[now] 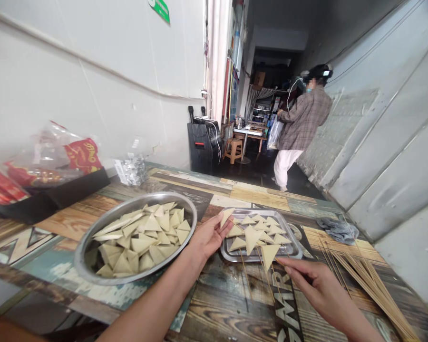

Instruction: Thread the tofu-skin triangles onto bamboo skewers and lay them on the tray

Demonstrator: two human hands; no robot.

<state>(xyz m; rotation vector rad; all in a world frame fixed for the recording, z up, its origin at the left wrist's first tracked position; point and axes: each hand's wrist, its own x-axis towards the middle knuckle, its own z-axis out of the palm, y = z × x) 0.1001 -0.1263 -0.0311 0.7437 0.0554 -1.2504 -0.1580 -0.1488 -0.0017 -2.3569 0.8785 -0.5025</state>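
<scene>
My left hand (209, 237) is between the bowl and the tray, its fingers closed on a pale triangular tofu slice (227, 216). My right hand (316, 287) pinches a thin bamboo skewer (280, 261) at the tray's near right corner. On that skewer's end a tofu slice (269, 255) appears to be threaded. Skewered tofu triangles (252, 237) lie in the metal tray (294, 243), their sticks poking over its near edge. Left of my forearm, a large steel bowl (83, 266) holds a heap of loose tofu triangles (142, 237).
Loose bamboo skewers (374, 289) lie at the right, with a crumpled grey plastic bag (338, 230) behind them. A black bin (50, 198) of red packets stands at the far left, near a clear bag (131, 170). Beyond the table a person (301, 123) stands holding a plastic bag.
</scene>
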